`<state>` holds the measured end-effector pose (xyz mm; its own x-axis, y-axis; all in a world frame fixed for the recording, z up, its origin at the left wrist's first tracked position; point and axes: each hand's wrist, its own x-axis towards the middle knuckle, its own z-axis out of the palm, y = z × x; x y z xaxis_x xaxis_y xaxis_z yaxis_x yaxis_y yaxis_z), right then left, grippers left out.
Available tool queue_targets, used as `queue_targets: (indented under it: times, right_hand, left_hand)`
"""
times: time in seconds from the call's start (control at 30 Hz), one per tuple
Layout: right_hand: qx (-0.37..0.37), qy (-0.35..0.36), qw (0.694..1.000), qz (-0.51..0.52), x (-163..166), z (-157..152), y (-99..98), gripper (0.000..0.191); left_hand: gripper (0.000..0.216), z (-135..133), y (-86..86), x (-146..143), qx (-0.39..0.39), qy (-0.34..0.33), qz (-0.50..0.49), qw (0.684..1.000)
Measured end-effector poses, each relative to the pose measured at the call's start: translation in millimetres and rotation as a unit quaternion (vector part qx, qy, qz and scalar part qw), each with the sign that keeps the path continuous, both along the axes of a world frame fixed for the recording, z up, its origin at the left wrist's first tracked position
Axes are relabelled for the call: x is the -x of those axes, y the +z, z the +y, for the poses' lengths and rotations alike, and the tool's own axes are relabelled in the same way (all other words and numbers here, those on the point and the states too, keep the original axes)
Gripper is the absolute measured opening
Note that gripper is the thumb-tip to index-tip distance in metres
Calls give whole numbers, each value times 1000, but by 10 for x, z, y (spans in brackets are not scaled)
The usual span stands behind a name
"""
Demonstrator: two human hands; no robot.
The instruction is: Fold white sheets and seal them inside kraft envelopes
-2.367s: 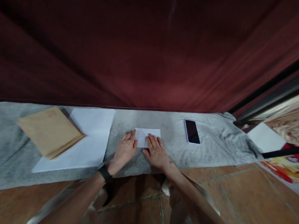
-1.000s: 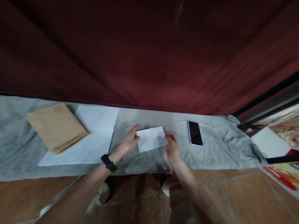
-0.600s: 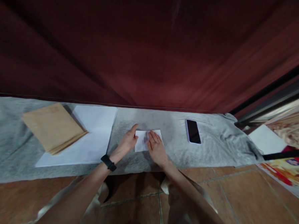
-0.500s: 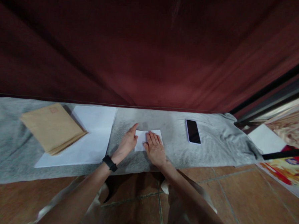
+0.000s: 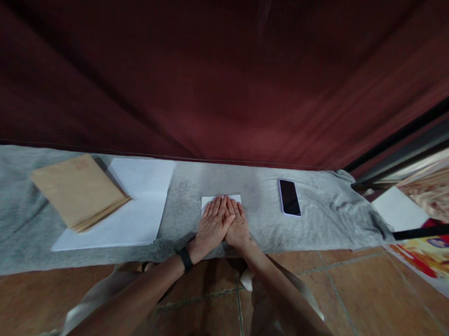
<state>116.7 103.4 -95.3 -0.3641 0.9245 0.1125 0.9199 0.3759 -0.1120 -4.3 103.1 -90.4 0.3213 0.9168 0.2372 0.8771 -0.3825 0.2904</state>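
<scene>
A small piece of white paper (image 5: 206,200), which looks folded, lies on the grey cloth in front of me. My left hand (image 5: 212,227) presses flat on it, fingers stretched out and pointing away from me. Beside it, my right hand (image 5: 237,228) is also laid flat on the paper, the two hands touching, with the left thumb over the right hand. Most of the paper is hidden beneath them; its far edge and upper corners show. A dark watch band circles my left wrist.
Brown envelopes (image 5: 78,188) rest on large white sheets (image 5: 142,219) at the left. A phone (image 5: 289,197) with a pale purple edge lies to the right on the grey cloth (image 5: 327,208). A dark red curtain (image 5: 228,88) hangs behind. Colourful packaging (image 5: 436,259) stands at the far right.
My left hand has moved right, from the paper's left edge onto its top, and now lies flat against my right hand. The right hand has hardly moved.
</scene>
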Motion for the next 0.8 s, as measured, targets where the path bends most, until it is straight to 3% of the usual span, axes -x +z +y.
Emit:
queue_targets:
  times: [0.3, 0.8]
  right_hand:
    - [-37, -69, 996, 34, -161, 107, -66, 54]
    - [-34, -117, 992, 28, -467, 92, -65, 55]
  left_hand:
    - [64, 31, -120, 134, -37, 34, 31, 998]
    - [64, 20, -97, 446, -25, 68, 75, 995]
